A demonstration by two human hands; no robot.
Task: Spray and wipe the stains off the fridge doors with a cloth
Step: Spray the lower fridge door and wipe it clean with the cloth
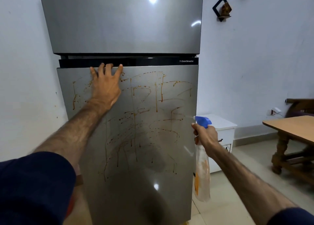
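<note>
Both hands busy: left hand (106, 85) flat against stained lower door (144, 131), right hand (206, 136) gripping spray bottle (202, 165).

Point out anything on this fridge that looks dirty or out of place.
The lower door is streaked with brown-orange stains running down in drips across its upper half. The upper door shows none.

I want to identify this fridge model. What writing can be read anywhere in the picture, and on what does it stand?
"ProSmartInverter": small pale lettering at the right end of the black strip between the two fridge doors.
Spray bottle: orange marks on its body, too blurred to read.
Nothing else legible.
</note>
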